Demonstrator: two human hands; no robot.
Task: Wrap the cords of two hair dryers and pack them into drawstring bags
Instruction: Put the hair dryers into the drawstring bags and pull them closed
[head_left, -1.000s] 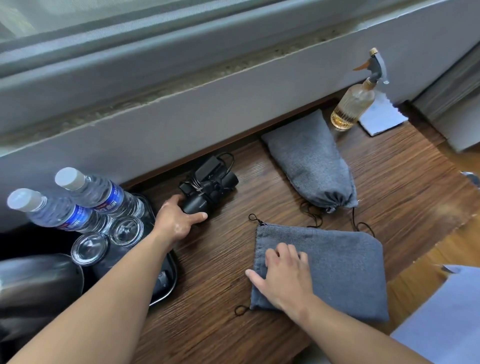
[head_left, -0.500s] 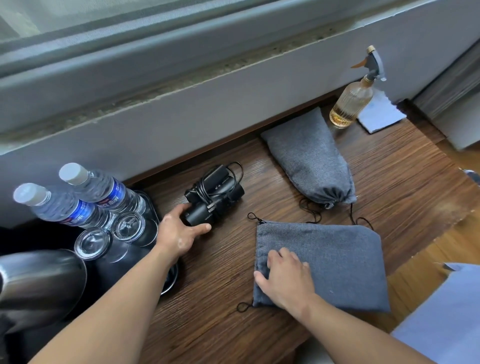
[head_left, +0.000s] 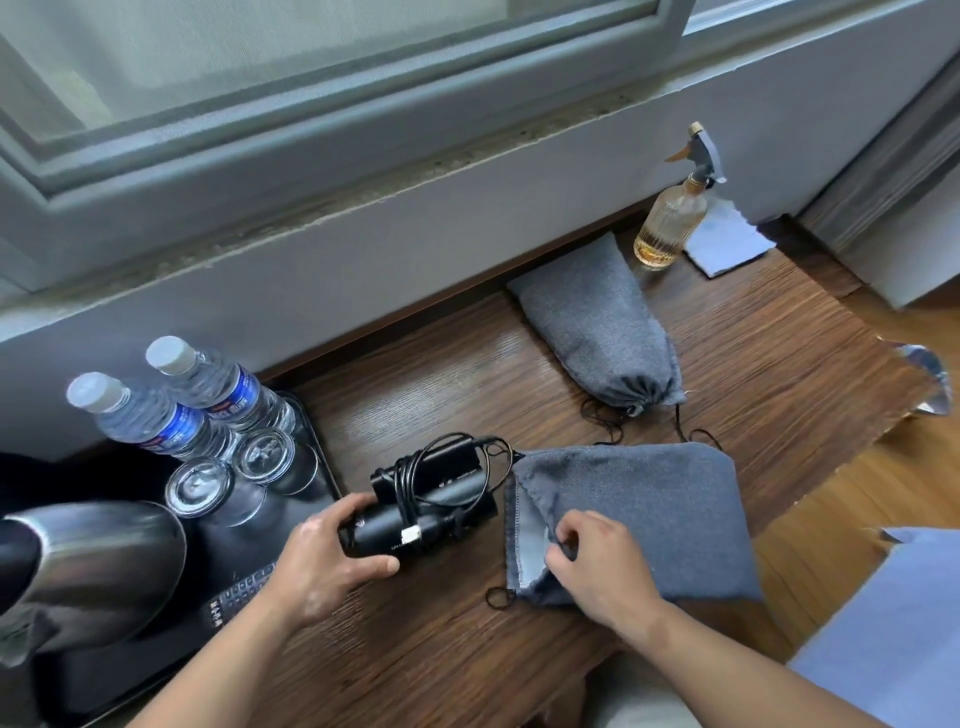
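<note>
1. Partly, the edges of the view cut things short. The steel kettle (head_left: 88, 566) at the left is blurred and runs out of frame. Both forearms leave the bottom edge. The pale blue fabric (head_left: 893, 623) at the lower right is cropped, and I cannot tell what it is.
2. What fills the bulging drawstring bag (head_left: 597, 332) is hidden by its grey cloth. It lies near the wall with its mouth drawn shut, well apart from both hands.
3. Much of the black hair dryer (head_left: 441, 496) sits under loops of its own cord (head_left: 402, 483), and the small lettering on its body is too fine to read.
4. A remote control (head_left: 236, 597) on the black tray (head_left: 324, 457) is partly covered by the left wrist.
5. The left hand (head_left: 332, 561) has its grip curled round the near end of the hair dryer, fingers over the top and thumb along the near side. The dryer is on the tabletop (head_left: 441, 395), just left of the mouth of the flat drawstring bag (head_left: 639, 519). Whether it rests there or is lifted slightly, I cannot tell.
6. The right hand (head_left: 597, 566) has its grip pinched on the upper layer of the flat drawstring bag at its mouth. The cloth is raised there, so the paler lining shows. The fingertips themselves are tucked out of sight.
7. The left water bottle (head_left: 156, 415), right water bottle (head_left: 223, 384), left glass (head_left: 200, 486) and right glass (head_left: 267, 457) stand on the tray. A spray bottle (head_left: 670, 218) holding amber liquid stands by the wall at the far right.
</note>
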